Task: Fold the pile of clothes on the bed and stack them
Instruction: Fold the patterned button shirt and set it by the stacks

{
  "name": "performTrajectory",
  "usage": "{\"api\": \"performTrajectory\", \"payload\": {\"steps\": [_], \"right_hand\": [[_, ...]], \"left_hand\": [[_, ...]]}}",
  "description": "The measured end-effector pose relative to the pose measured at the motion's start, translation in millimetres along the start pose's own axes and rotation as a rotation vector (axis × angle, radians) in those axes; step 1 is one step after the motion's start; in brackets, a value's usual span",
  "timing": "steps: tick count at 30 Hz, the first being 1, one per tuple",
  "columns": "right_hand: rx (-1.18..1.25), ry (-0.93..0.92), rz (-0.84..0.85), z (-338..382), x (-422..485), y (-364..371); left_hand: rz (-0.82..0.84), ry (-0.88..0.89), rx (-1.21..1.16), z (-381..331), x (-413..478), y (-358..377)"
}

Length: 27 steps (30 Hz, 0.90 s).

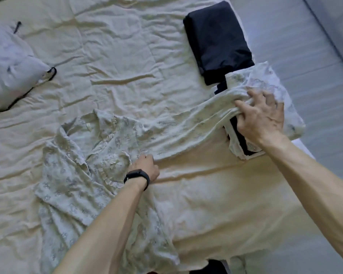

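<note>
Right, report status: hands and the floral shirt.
Left hand pinching floral shirt at sleeve base. Right hand gripping sleeve end, above folded stack. Shirt not yet folded, nothing blocking.

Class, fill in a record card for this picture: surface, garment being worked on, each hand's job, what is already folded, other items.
Surface: cream bed sheet, wrinkled
Garment: floral shirt, spread open, not yet folded
Left hand: grips the floral shirt where the sleeve begins; wears a black wristband
Right hand: grips the sleeve end, stretched out to the right
Already folded: dark garment, far right of the bed
Other: pale pillow, far left
</note>
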State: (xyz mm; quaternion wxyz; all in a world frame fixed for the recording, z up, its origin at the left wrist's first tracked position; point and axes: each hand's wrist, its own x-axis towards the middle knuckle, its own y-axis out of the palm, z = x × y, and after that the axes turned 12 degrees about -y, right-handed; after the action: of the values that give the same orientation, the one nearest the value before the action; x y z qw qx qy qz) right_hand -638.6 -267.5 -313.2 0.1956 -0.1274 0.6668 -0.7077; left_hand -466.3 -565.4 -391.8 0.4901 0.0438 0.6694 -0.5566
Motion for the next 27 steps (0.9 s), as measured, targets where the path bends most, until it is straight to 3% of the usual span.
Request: {"api": "performTrajectory", "payload": {"steps": [2, 5, 11, 16, 18, 20, 21, 23, 25, 27], "right_hand": [[0.09, 0.007, 0.028, -3.1, -0.9, 0.7], [0.296, 0.169, -0.079, -1.1, 11.6, -1.0], [0.349, 0.438, -0.079, -1.6, 34.1, -6.3], [0.458, 0.547, 0.029, -7.0, 38.3, -17.9], [0.595, 0.448, -0.074, 1.6, 33.7, -28.5], [0.729, 0.294, -0.258, 24.1, 21.9, -37.6], [0.79, 0.212, -0.341, 41.2, 13.2, -41.8], [0.844, 0.035, -0.417, 82.5, -8.7, -47.0], [0.859, -0.208, -0.335, 132.8, -38.6, -46.4], [0.863, -0.452, -0.24, 182.1, -73.3, -39.4]], "left_hand": [[-0.06, 0.034, -0.038, -24.0, 6.8, -14.8], [-0.118, 0.092, -0.122, -59.1, 18.3, -29.5], [0.256, 0.185, -0.014, -87.2, 40.4, -19.7], [0.227, 0.157, -0.019, -83.9, 42.6, -5.9], [0.178, 0.186, -0.225, -88.2, 30.0, -18.3], [0.206, 0.136, -0.683, -90.2, 7.9, -43.2], [0.311, 0.09, -0.957, -85.9, -6.0, -59.2], [0.696, 0.065, -1.34, -66.1, -31.0, -94.9], [0.938, 0.164, -1.359, -33.3, -55.2, -122.2], [0.916, 0.219, -1.289, 4.1, -76.5, -134.3]]}}
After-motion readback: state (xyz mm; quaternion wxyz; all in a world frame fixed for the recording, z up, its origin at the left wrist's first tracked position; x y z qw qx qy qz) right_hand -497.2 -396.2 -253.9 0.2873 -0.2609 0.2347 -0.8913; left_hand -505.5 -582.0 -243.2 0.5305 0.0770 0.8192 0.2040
